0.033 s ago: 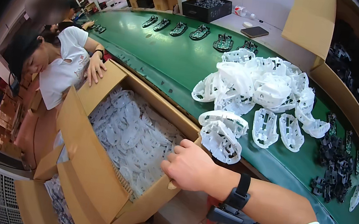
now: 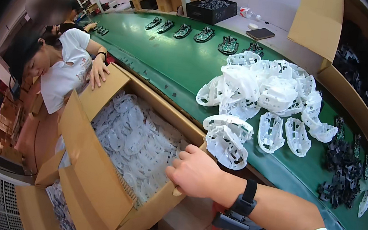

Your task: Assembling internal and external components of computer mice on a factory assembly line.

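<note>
The right hand (image 2: 193, 171) holds on tight to the short right-hand edge of a big cardboard box (image 2: 152, 215), with its fingers curled over the rim. The left hand is out of sight, so I cannot tell what it is doing. The box sits along the near edge of the green table (image 2: 150, 52), and I cannot tell if the two touch. It is full of see-through white parts (image 2: 139, 137), all jumbled up.

Another person's hand (image 2: 100, 72) rests on a flap (image 2: 108, 86) at the far left end of the box. A long side flap (image 2: 86, 132) sticks out on the left, in the way of a clear look at a second box (image 2: 35, 204) below.

Two white shells (image 2: 226, 151) lean together on the table's near edge, close to the right hand and the box's corner. They crowd that spot. A bit farther in, two more shells (image 2: 284, 135) lie side by side, in front of a big white heap (image 2: 262, 86). A pile of black parts (image 2: 343, 175) sits toward the table's right end, and a big open carton (image 2: 362, 103) stands behind it, full of dark pieces.

Along the far edge is a row of black and green pieces (image 2: 204, 34). Past that edge are a black bin (image 2: 211, 14), a bottle (image 2: 247, 12) and a phone (image 2: 260, 33).
</note>
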